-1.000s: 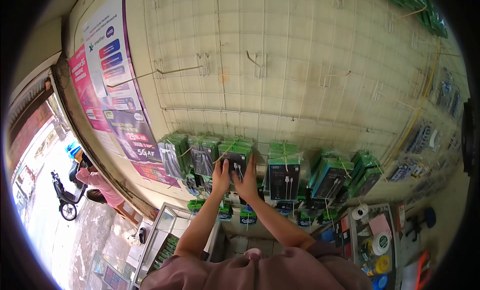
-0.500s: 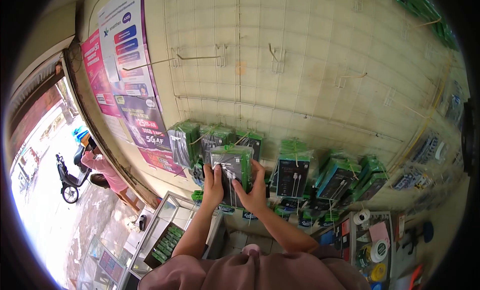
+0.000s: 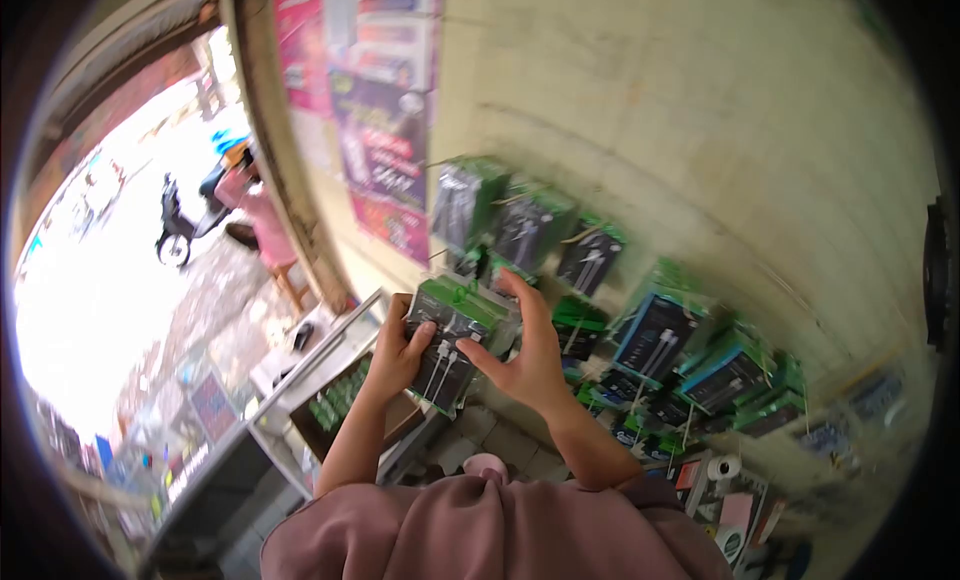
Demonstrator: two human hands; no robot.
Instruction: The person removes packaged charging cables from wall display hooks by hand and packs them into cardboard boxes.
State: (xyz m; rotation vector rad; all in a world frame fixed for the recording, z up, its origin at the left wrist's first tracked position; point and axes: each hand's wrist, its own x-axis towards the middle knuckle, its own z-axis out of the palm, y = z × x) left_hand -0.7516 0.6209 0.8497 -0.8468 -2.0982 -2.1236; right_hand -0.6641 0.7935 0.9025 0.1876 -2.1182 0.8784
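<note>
Near the frame's middle, the left hand (image 3: 392,360) and right hand (image 3: 533,370) hold a cable pack (image 3: 446,372) between them, which looks light, stiff and slippery, best pinched at its sides.

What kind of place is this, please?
Probably a small shop for phone accessories: flat green-and-black plastic packets showing white cables hang in bunches on the pale wall, one similar packet is held in front, and colourful printed posters hang beside the doorway.
</note>
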